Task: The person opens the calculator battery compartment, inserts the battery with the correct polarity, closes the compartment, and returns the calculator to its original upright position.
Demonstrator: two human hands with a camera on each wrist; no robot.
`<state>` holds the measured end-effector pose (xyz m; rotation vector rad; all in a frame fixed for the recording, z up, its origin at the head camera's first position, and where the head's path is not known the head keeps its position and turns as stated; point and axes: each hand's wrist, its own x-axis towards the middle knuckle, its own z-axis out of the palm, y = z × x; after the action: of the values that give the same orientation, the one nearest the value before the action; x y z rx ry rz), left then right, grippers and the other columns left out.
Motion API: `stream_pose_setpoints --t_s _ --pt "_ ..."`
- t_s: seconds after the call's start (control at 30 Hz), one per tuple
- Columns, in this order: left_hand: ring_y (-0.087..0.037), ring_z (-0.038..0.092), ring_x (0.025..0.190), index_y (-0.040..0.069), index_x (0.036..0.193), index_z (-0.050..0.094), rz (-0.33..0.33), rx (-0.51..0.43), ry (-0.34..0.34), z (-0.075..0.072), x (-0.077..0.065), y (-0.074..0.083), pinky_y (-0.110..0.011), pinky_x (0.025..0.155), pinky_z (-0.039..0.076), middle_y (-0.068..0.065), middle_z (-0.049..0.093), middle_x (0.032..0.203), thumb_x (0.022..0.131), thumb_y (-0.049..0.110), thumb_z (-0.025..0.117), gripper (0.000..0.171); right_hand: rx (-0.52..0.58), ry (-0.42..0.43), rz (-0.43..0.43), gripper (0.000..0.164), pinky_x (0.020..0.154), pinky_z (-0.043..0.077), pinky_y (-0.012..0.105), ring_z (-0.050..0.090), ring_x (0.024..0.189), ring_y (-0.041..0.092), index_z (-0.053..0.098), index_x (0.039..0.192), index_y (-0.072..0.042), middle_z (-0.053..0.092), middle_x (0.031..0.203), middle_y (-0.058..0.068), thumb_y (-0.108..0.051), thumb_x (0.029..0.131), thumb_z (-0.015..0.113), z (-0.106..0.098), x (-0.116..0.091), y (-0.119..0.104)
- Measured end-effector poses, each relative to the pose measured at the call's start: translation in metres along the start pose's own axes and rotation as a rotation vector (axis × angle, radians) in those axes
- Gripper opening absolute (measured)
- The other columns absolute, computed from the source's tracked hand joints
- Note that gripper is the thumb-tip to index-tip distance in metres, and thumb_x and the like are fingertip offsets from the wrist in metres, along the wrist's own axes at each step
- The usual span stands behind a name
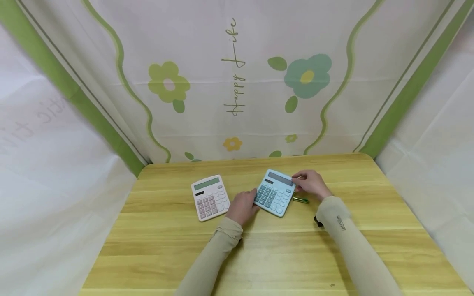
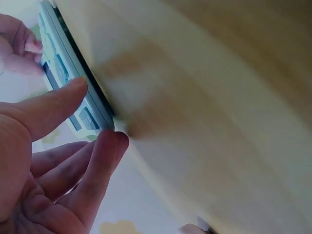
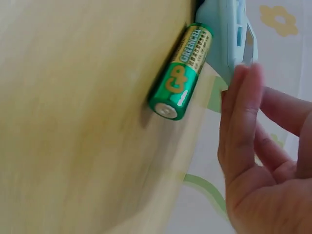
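Observation:
A light blue calculator lies tilted askew near the table's far side, keys and display facing up. My left hand pinches its lower left edge; in the left wrist view the thumb lies over the key side and the fingertips meet the rim. At the upper right corner, my right hand holds the rim between thumb and fingers, the thumb tip hidden behind the fingers in the right wrist view. Just right of the calculator lies a green GP battery.
A white calculator with pinkish keys lies to the left of my left hand. The wooden table ends at a printed cloth at the back, with white cloth at the sides too.

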<state>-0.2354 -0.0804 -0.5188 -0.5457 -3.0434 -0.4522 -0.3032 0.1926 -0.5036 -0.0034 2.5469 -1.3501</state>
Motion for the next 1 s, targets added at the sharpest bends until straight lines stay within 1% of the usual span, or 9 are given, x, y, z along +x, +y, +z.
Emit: stream_pose_setpoints --t_s 0.1,0.2,0.3,0.37,0.43,0.53,0.73,0.87,1.0 --pt "-0.028 0.072 0.11 0.0 0.14 0.06 -0.003 0.023 0.011 0.001 0.003 0.001 -0.039 0.098 0.058 -0.016 0.074 0.122 0.092 0.025 0.081 0.058 -0.019 -0.012 -0.051 0.04 0.085 0.06 0.039 0.074 0.088 0.025 0.063 0.137 0.002 0.07 0.118 0.021 -0.023 0.105 0.061 -0.002 0.002 -0.002" --pt "-0.027 0.072 0.108 -0.001 0.138 0.061 -0.004 0.04 0.015 0.002 0.006 0.002 -0.038 0.097 0.058 -0.015 0.075 0.119 0.091 0.024 0.081 0.057 -0.057 -0.036 -0.108 0.045 0.091 0.059 0.043 0.072 0.1 0.03 0.057 0.144 0.003 0.068 0.126 0.023 -0.022 0.107 0.058 -0.002 0.006 -0.003" --pt "-0.027 0.073 0.105 -0.001 0.135 0.063 -0.007 0.049 0.023 0.001 0.01 0.003 -0.038 0.095 0.059 -0.015 0.076 0.115 0.09 0.023 0.083 0.055 -0.056 -0.071 -0.146 0.051 0.103 0.053 0.05 0.065 0.119 0.037 0.046 0.152 0.003 0.06 0.14 0.025 -0.022 0.109 0.054 -0.003 0.013 -0.004" --pt "-0.026 0.073 0.101 -0.001 0.132 0.065 -0.011 0.053 0.034 0.001 0.013 0.003 -0.037 0.092 0.059 -0.014 0.076 0.111 0.089 0.022 0.083 0.052 -0.028 -0.098 -0.159 0.054 0.11 0.048 0.055 0.06 0.127 0.04 0.039 0.157 0.003 0.052 0.15 0.027 -0.022 0.11 0.051 -0.004 0.017 -0.005" --pt "-0.026 0.074 0.099 0.0 0.131 0.065 -0.014 0.059 0.042 0.001 0.016 0.003 -0.036 0.09 0.06 -0.014 0.077 0.109 0.089 0.021 0.084 0.051 0.008 -0.11 -0.16 0.056 0.115 0.043 0.057 0.058 0.131 0.042 0.035 0.159 0.003 0.046 0.156 0.027 -0.022 0.111 0.049 -0.005 0.02 -0.004" --pt "-0.025 0.074 0.095 0.0 0.131 0.066 -0.009 0.068 0.047 0.001 0.021 0.004 -0.035 0.086 0.061 -0.014 0.077 0.105 0.089 0.019 0.084 0.05 0.056 -0.118 -0.164 0.058 0.118 0.04 0.058 0.055 0.135 0.044 0.031 0.16 0.003 0.04 0.159 0.028 -0.022 0.111 0.05 -0.007 0.023 -0.001" --pt "-0.024 0.073 0.086 0.003 0.13 0.067 0.016 0.085 0.048 0.003 0.03 0.008 -0.035 0.08 0.061 -0.012 0.077 0.096 0.09 0.018 0.081 0.045 0.045 -0.152 -0.22 0.062 0.122 0.03 0.061 0.036 0.149 0.048 0.024 0.162 0.003 0.035 0.163 0.028 -0.02 0.11 0.049 -0.007 0.028 0.008" --pt "-0.027 0.072 0.09 0.005 0.139 0.063 0.025 0.1 0.026 0.005 0.031 0.009 -0.036 0.081 0.061 -0.015 0.076 0.102 0.093 0.02 0.078 0.05 0.028 -0.177 -0.227 0.062 0.124 0.024 0.062 0.028 0.153 0.048 0.02 0.163 0.001 0.029 0.166 0.027 -0.019 0.111 0.047 -0.007 0.027 0.011" --pt "-0.029 0.071 0.104 0.008 0.148 0.056 0.021 0.094 -0.01 0.007 0.031 0.01 -0.039 0.088 0.06 -0.017 0.074 0.116 0.097 0.023 0.073 0.056 0.023 -0.164 -0.194 0.063 0.125 0.022 0.061 0.026 0.154 0.047 0.02 0.164 -0.001 0.026 0.168 0.024 -0.021 0.111 0.047 -0.007 0.023 0.012"
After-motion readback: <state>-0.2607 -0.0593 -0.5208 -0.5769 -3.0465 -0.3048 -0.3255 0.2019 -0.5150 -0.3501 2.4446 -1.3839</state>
